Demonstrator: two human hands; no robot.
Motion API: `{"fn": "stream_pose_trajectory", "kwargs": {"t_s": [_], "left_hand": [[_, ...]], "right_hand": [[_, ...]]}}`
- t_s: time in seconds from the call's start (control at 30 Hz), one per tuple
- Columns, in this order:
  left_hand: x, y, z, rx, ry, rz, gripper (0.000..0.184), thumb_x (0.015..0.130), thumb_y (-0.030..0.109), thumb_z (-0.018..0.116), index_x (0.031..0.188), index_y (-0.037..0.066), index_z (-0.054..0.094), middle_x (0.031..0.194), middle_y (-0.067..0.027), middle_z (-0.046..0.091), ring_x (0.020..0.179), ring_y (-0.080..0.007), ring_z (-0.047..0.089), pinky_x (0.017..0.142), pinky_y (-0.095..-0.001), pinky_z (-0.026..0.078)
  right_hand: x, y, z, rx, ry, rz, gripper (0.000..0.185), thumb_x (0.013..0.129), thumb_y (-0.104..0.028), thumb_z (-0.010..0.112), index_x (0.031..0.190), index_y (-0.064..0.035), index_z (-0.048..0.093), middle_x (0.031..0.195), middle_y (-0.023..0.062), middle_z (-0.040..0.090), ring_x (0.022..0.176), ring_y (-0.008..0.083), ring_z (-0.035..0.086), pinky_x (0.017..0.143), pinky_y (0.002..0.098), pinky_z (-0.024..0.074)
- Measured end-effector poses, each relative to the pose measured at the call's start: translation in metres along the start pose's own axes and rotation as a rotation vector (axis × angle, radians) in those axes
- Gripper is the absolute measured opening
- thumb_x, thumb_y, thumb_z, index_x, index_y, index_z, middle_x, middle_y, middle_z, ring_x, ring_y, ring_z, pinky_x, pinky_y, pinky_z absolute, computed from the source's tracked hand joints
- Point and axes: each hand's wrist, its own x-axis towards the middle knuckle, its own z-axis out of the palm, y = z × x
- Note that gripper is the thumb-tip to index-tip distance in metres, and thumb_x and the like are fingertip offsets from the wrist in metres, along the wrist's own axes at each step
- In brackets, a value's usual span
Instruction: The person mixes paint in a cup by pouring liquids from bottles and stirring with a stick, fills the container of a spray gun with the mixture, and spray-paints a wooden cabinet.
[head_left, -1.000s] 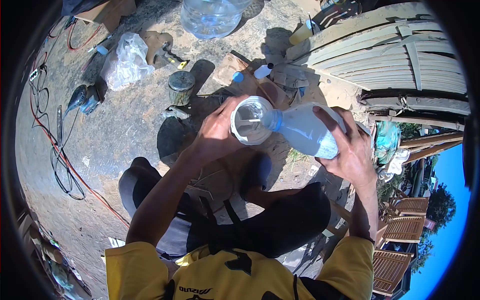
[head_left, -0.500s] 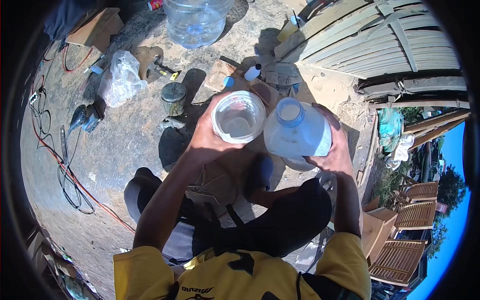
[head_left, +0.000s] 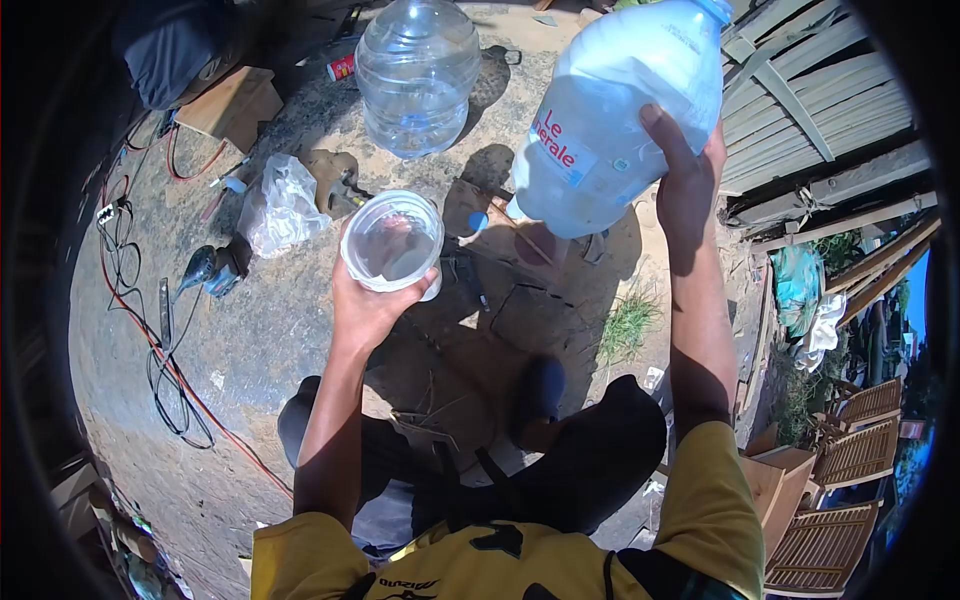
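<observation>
My left hand (head_left: 362, 312) is closed around a clear plastic tub (head_left: 392, 240), its open mouth facing up toward me. Whatever lies inside the tub is hard to make out. To the right and further up, a big translucent plastic bottle (head_left: 620, 120) with red lettering leans at a slant. Its blue neck (head_left: 714, 8) reaches the top edge of the view, and its base points to the lower left. My right hand (head_left: 690, 175) grips the bottle's right side, thumb across its face; the other fingers are mostly hidden. The bottle and the tub are apart.
A large clear water jug (head_left: 418, 95) stands ahead, near a red can (head_left: 341, 68). On the left are a crumpled plastic bag (head_left: 280, 210), a wooden box (head_left: 230, 105), a power tool (head_left: 205, 272) and an orange cable (head_left: 190, 385). Wooden slats (head_left: 800, 90) border the right.
The bottle has swung up and right in my right hand, so its labelled side now shows. My left hand has carried the tub left, away from it. The whole view has shifted somewhat.
</observation>
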Motion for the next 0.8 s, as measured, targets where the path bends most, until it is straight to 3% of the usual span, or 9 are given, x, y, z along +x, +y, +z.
{"fn": "stream_pose_trajectory", "kwargs": {"t_s": [0.1, 0.17, 0.23, 0.33, 0.5, 0.57, 0.67, 0.8], "left_hand": [[-0.008, 0.008, -0.015, 0.216, 0.040, 0.007, 0.078, 0.070, 0.004, 0.095, 0.137, -0.001, 0.056, 0.128, -0.0129, 0.069, 0.120, -0.0224, 0.068, 0.106, -0.0388, 0.054], [-0.011, 0.011, -0.021, 0.236, 0.137, -0.019, 0.075, 0.068, 0.005, 0.096, 0.133, -0.002, 0.059, 0.125, -0.0131, 0.070, 0.117, -0.0218, 0.068, 0.103, -0.0384, 0.055], [-0.014, 0.019, -0.026, 0.224, 0.128, 0.000, 0.075, 0.072, 0.003, 0.092, 0.139, -0.003, 0.057, 0.128, -0.0141, 0.069, 0.122, -0.0240, 0.067, 0.109, -0.0404, 0.052], [-0.020, 0.025, -0.034, 0.324, 0.241, 0.032, 0.076, 0.070, 0.001, 0.092, 0.137, -0.003, 0.057, 0.126, -0.0148, 0.069, 0.117, -0.0235, 0.069, 0.105, -0.0396, 0.055], [-0.034, 0.031, -0.054, 0.387, 0.368, -0.043, 0.083, 0.071, 0.002, 0.092, 0.144, -0.004, 0.052, 0.133, -0.0163, 0.066, 0.124, -0.0256, 0.066, 0.108, -0.0415, 0.053], [-0.035, 0.034, -0.055, 0.263, 0.452, 0.067, 0.084, 0.072, 0.003, 0.092, 0.145, -0.004, 0.052, 0.135, -0.0175, 0.065, 0.127, -0.0277, 0.065, 0.111, -0.0431, 0.051], [-0.039, 0.038, -0.061, 0.329, 0.496, 0.067, 0.085, 0.072, 0.004, 0.093, 0.146, -0.004, 0.051, 0.136, -0.0186, 0.064, 0.129, -0.0294, 0.064, 0.113, -0.0447, 0.050], [-0.041, 0.036, -0.071, 0.401, 0.532, 0.065, 0.082, 0.074, 0.006, 0.093, 0.145, -0.004, 0.053, 0.135, -0.0179, 0.066, 0.127, -0.0278, 0.065, 0.111, -0.0439, 0.051]], "right_hand": [[0.055, 0.035, 0.024, 0.061, 0.099, -0.088, 0.072, 0.084, -0.024, 0.088, 0.141, 0.0030, 0.054, 0.123, 0.0144, 0.071, 0.110, 0.0234, 0.069, 0.099, 0.0374, 0.0535], [0.088, 0.073, 0.036, 0.014, 0.152, -0.039, 0.075, 0.081, -0.025, 0.092, 0.140, 0.0034, 0.054, 0.124, 0.0153, 0.071, 0.109, 0.0246, 0.070, 0.099, 0.0373, 0.0542], [0.114, 0.121, 0.049, -0.011, 0.165, -0.028, 0.081, 0.077, -0.028, 0.094, 0.140, 0.0034, 0.053, 0.124, 0.0180, 0.071, 0.110, 0.0277, 0.071, 0.101, 0.0386, 0.0544], [0.131, 0.197, 0.068, -0.068, 0.181, 0.116, 0.087, 0.073, -0.029, 0.095, 0.141, 0.0034, 0.050, 0.126, 0.0205, 0.070, 0.114, 0.0303, 0.070, 0.103, 0.0408, 0.0544], [0.117, 0.298, 0.089, -0.270, 0.215, 0.141, 0.095, 0.069, -0.026, 0.093, 0.145, 0.0035, 0.045, 0.131, 0.0228, 0.067, 0.120, 0.0332, 0.068, 0.106, 0.0427, 0.0529], [0.109, 0.320, 0.094, -0.228, 0.188, 0.165, 0.097, 0.069, -0.024, 0.093, 0.148, 0.0037, 0.043, 0.132, 0.0238, 0.065, 0.123, 0.0357, 0.066, 0.108, 0.0435, 0.0518], [0.094, 0.372, 0.093, -0.363, 0.247, 0.213, 0.098, 0.071, -0.025, 0.092, 0.151, 0.0025, 0.042, 0.141, 0.0257, 0.058, 0.132, 0.0368, 0.060, 0.114, 0.0452, 0.0466], [0.068, 0.372, 0.079, -0.468, 0.189, 0.236, 0.100, 0.072, -0.026, 0.096, 0.149, 0.0045, 0.038, 0.140, 0.0253, 0.058, 0.127, 0.0366, 0.062, 0.111, 0.0428, 0.0489]]}}
